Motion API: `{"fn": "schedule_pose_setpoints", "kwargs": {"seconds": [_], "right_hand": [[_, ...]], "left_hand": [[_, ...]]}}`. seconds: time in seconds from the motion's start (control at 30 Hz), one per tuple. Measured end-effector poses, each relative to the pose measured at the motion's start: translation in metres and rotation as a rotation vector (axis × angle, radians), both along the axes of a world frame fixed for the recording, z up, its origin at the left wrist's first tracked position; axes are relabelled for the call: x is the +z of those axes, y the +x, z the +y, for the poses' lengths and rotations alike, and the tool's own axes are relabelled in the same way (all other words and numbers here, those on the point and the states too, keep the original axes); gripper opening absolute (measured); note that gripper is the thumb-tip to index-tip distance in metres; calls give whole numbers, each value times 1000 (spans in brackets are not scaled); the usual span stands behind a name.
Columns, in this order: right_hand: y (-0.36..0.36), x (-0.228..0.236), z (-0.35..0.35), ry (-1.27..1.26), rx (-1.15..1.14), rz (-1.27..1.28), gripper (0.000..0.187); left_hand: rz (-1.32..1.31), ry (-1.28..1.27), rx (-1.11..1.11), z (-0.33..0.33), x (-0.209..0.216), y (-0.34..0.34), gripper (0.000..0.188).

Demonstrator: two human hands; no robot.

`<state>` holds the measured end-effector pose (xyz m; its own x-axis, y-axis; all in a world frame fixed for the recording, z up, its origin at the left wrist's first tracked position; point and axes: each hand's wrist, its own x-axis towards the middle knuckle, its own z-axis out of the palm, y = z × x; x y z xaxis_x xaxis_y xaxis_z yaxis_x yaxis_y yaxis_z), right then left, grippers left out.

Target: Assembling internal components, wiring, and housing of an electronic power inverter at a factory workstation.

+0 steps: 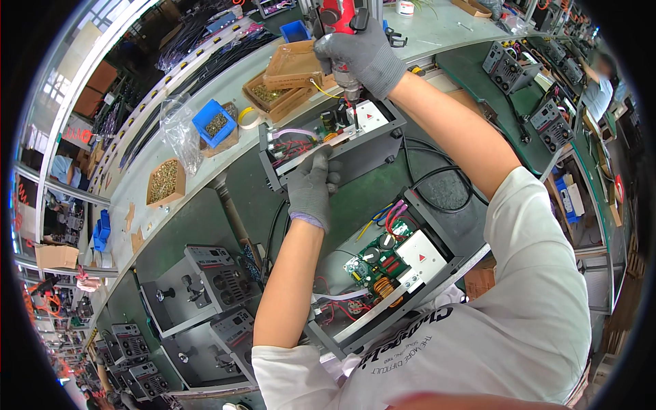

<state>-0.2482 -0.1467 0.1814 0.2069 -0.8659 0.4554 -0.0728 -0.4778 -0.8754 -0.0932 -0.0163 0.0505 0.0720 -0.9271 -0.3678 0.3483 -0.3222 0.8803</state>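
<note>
My right hand (367,60), in a grey glove, is closed round a red and black power screwdriver (337,19). The tool points down, its bit at a light metal strip (335,141) along the top of an open grey equipment case (372,156). Red wires, dark round parts and a white panel show inside that case. My left hand (311,188), also gloved in grey, grips the strip and case edge on the near side. Nearer my body lies a second open case (437,229) with a green circuit board (379,256), copper coils and a white plate.
Behind the cases stand a cardboard box of screws (273,96), a blue bin (214,123) and another screw box (166,182). Black cable (444,167) loops at the right. Grey housings (198,283) sit at the left; finished-looking units (509,68) stand at the far right, near another person (598,89).
</note>
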Motion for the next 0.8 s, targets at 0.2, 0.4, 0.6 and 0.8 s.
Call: {"fn": "schedule_pose_setpoints", "kwargs": {"seconds": [0.2,0.4,0.6,0.8], "right_hand": [[14,-13,-1,-34,35,-192,25],[-7,-26,-75,13,90,72,8],[-10,51,20,28,-75,-499,18],[-10,40,70,-60,92,-663,17]], "left_hand": [[110,-14,-88,8,1,17,32],[425,-9,44,24,12,100,31],[-119,-27,352,86,-30,170,40],[-784,107,298,118,-124,213,32]]}}
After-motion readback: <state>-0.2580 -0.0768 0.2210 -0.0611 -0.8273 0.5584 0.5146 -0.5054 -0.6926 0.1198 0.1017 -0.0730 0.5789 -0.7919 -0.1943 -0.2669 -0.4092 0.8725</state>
